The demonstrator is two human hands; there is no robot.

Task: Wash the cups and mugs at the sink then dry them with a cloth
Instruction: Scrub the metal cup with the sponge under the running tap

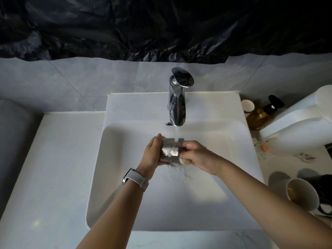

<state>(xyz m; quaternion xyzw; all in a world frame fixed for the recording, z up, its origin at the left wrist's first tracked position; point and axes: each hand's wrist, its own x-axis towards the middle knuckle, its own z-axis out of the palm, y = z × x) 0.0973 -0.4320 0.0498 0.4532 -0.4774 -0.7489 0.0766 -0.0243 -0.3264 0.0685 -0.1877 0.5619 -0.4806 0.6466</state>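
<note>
Both hands [179,155] grip metal cup [169,151] over sink [125,133]

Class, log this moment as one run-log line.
step: washing | left hand: holds shiny metal cup | right hand: scrubs it | place: white sink

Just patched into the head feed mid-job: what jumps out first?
Both hands meet over the white sink, under the chrome tap: the left hand grips a silvery mug while the right hand works at its open end. On the counter at right, a white cup lies tipped on its side.
</note>
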